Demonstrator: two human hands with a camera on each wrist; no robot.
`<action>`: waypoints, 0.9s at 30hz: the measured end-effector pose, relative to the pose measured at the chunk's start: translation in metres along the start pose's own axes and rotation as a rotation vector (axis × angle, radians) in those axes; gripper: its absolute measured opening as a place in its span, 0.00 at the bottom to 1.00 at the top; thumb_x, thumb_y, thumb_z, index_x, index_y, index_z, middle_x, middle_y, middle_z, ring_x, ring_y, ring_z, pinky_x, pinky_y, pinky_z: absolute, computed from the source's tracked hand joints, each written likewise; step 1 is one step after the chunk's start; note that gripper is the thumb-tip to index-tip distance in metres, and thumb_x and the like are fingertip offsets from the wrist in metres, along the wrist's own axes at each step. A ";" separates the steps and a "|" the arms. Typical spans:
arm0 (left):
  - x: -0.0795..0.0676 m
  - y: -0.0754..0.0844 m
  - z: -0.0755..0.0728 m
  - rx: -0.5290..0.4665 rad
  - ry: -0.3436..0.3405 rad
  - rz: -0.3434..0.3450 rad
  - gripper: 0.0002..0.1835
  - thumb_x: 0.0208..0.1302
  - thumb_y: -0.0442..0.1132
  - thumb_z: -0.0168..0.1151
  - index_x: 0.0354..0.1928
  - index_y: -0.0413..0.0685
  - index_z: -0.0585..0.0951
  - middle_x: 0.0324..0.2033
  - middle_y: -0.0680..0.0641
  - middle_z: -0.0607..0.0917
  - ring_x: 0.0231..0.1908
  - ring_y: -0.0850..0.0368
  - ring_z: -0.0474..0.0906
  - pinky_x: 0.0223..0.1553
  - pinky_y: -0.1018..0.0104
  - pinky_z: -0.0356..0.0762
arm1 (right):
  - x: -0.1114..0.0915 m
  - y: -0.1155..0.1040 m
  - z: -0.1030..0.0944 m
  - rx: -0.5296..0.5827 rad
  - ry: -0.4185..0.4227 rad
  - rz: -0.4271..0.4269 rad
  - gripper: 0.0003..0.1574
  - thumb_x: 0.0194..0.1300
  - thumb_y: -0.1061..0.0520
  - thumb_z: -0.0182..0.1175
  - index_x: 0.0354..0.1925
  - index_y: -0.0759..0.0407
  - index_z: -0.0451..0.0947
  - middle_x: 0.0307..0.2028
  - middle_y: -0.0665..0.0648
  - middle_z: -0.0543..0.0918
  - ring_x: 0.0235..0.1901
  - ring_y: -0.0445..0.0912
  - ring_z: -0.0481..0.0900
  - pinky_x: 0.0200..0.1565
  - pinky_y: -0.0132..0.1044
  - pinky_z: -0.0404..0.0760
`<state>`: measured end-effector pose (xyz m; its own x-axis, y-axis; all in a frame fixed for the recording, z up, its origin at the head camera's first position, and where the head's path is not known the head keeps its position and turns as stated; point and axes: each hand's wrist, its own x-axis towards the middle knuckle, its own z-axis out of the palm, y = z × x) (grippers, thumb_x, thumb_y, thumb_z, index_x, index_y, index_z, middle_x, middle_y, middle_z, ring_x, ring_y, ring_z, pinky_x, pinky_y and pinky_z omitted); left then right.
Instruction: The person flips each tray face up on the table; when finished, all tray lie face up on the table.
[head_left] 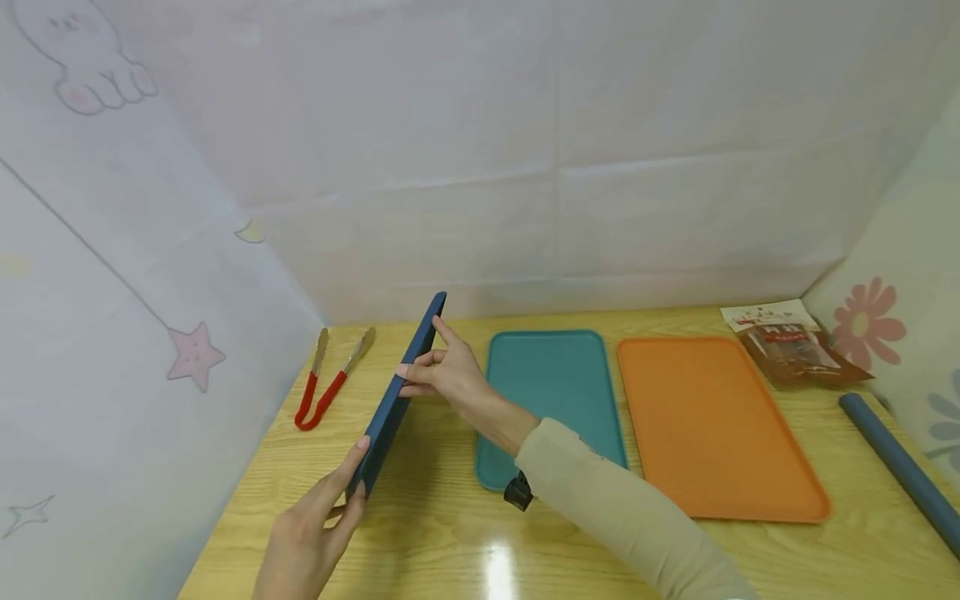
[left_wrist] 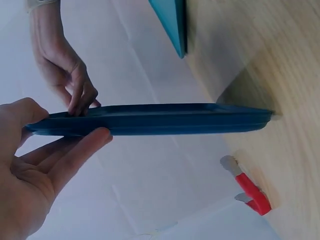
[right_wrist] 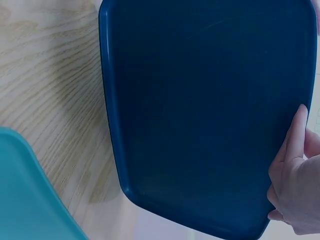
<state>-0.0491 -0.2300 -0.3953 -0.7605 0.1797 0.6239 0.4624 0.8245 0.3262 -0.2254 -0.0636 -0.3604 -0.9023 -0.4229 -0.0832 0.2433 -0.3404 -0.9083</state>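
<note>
Both hands hold a dark blue tray (head_left: 390, 408) tilted up on its side, so the head view sees it almost edge-on. My left hand (head_left: 311, 521) grips the near end, with thumb and fingers on opposite faces. Farther along the upper edge, my right hand (head_left: 450, 375) pinches the rim. The right wrist view shows the tray's wide inner face (right_wrist: 210, 100) with the right hand (right_wrist: 297, 190) at its edge. In the left wrist view the tray's lower edge (left_wrist: 265, 117) is at or close to the tabletop; contact is unclear.
A teal tray (head_left: 555, 392) lies flat under my right forearm, beside an orange tray (head_left: 720, 425). Red-handled tongs (head_left: 326, 392) lie at the left. A brown food packet (head_left: 798, 354) and a dark blue roll (head_left: 900, 467) lie at the right. Printed cloth walls surround the table.
</note>
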 end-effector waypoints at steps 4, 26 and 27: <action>0.002 -0.001 -0.004 0.024 0.074 0.125 0.27 0.73 0.51 0.43 0.63 0.43 0.76 0.33 0.44 0.87 0.26 0.56 0.85 0.25 0.82 0.76 | -0.002 -0.001 0.004 -0.006 -0.022 0.012 0.61 0.55 0.74 0.66 0.76 0.43 0.48 0.30 0.59 0.78 0.29 0.52 0.86 0.39 0.46 0.84; 0.002 -0.009 -0.005 0.028 0.377 -0.001 0.18 0.63 0.39 0.59 0.52 0.38 0.83 0.38 0.39 0.87 0.33 0.77 0.79 0.23 0.83 0.76 | -0.004 0.081 -0.037 -0.422 -0.098 0.196 0.31 0.76 0.53 0.48 0.68 0.71 0.60 0.42 0.70 0.82 0.34 0.62 0.85 0.36 0.49 0.85; 0.001 -0.009 -0.005 0.031 0.394 -0.022 0.17 0.59 0.34 0.61 0.51 0.38 0.84 0.38 0.38 0.87 0.33 0.78 0.79 0.23 0.83 0.76 | -0.005 0.086 -0.039 -0.460 -0.107 0.212 0.32 0.75 0.53 0.49 0.69 0.71 0.60 0.43 0.70 0.82 0.34 0.61 0.85 0.35 0.49 0.85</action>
<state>-0.0519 -0.2396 -0.3938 -0.5341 -0.0533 0.8437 0.4295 0.8425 0.3251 -0.2133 -0.0580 -0.4536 -0.8026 -0.5345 -0.2647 0.2138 0.1564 -0.9643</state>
